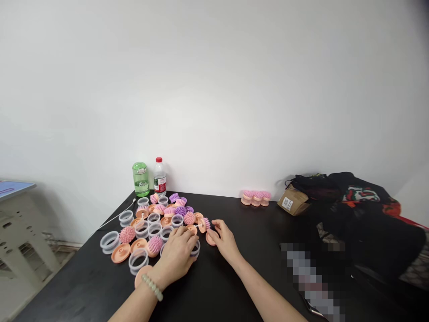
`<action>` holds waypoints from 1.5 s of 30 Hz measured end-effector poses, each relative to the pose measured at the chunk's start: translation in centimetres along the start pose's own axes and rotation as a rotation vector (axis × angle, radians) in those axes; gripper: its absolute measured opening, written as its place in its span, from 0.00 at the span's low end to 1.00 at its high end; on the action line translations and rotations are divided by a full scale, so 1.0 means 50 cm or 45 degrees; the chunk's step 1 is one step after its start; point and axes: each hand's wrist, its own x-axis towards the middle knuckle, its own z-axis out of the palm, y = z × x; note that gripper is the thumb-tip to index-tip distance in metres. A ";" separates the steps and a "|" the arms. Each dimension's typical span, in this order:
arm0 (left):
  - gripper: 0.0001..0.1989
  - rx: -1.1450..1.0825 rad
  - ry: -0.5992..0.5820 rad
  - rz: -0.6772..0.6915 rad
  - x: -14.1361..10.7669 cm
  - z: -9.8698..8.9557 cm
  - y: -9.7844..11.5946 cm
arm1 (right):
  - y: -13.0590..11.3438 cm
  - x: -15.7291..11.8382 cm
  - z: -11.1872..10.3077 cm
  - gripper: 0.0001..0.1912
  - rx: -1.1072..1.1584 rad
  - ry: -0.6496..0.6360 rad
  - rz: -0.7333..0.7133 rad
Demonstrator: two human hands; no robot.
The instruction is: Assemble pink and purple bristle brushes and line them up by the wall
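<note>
My left hand point(179, 250) curves over the front of a spread of plastic parts, with a clear plastic ring point(197, 249) between its fingers and thumb. Part of that ring is hidden behind the fingers. At the right edge of the spread, my right hand point(225, 241) has its thumb and fingers apart. Its thumb reaches over a flat orange disc point(210, 239); whether they touch I cannot tell. Just beyond the fingertips lies a pink bristled brush head point(207, 223), tipped on its side beside an orange cap point(201, 225).
Further left lie several clear rings point(109, 241), orange caps point(121, 253) and pink or purple bristle pieces point(180, 211). A green bottle point(140, 181) and a red-capped water bottle point(160, 179) stand by the wall. Three joined pink brushes point(256, 198), a brown package point(292, 200) and dark cloth point(358, 219) are rightward.
</note>
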 end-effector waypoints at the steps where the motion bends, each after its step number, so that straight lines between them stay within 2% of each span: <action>1: 0.23 -0.008 0.016 0.004 -0.001 0.000 0.001 | 0.007 0.004 -0.006 0.11 -0.007 0.028 0.004; 4: 0.24 -0.009 0.113 0.017 -0.003 0.004 0.004 | 0.036 0.026 -0.035 0.13 -0.092 0.130 0.029; 8: 0.23 0.002 0.296 0.114 -0.002 0.013 0.004 | 0.091 0.084 -0.099 0.14 -0.316 0.253 0.067; 11: 0.22 0.011 0.392 0.210 0.000 0.019 0.000 | 0.131 0.138 -0.150 0.17 -0.492 0.292 0.094; 15: 0.22 0.057 0.478 0.243 0.003 0.025 -0.006 | 0.173 0.204 -0.198 0.25 -0.676 0.283 0.124; 17: 0.23 0.101 0.502 0.264 0.006 0.028 -0.009 | 0.186 0.231 -0.210 0.27 -0.744 0.261 0.134; 20: 0.25 0.164 0.536 0.311 0.010 0.034 -0.017 | 0.195 0.266 -0.218 0.24 -0.824 0.225 0.153; 26: 0.27 0.171 0.532 0.306 0.013 0.043 -0.019 | 0.170 0.297 -0.223 0.17 -0.899 0.170 0.205; 30: 0.24 0.087 0.498 0.230 0.007 0.034 -0.003 | 0.130 0.267 -0.229 0.10 -0.818 0.112 0.202; 37: 0.25 -0.092 0.392 0.191 -0.001 0.024 0.006 | 0.036 0.140 -0.229 0.14 -0.374 0.029 0.189; 40: 0.30 -0.180 0.417 0.175 -0.003 0.024 0.010 | -0.021 0.074 -0.195 0.21 -0.110 0.047 0.173; 42: 0.33 -0.239 0.451 0.173 -0.004 0.022 0.015 | -0.065 0.032 -0.164 0.23 0.073 0.003 0.151; 45: 0.37 -0.322 0.478 0.170 -0.004 0.021 0.025 | -0.125 -0.019 -0.121 0.26 0.581 -0.110 0.193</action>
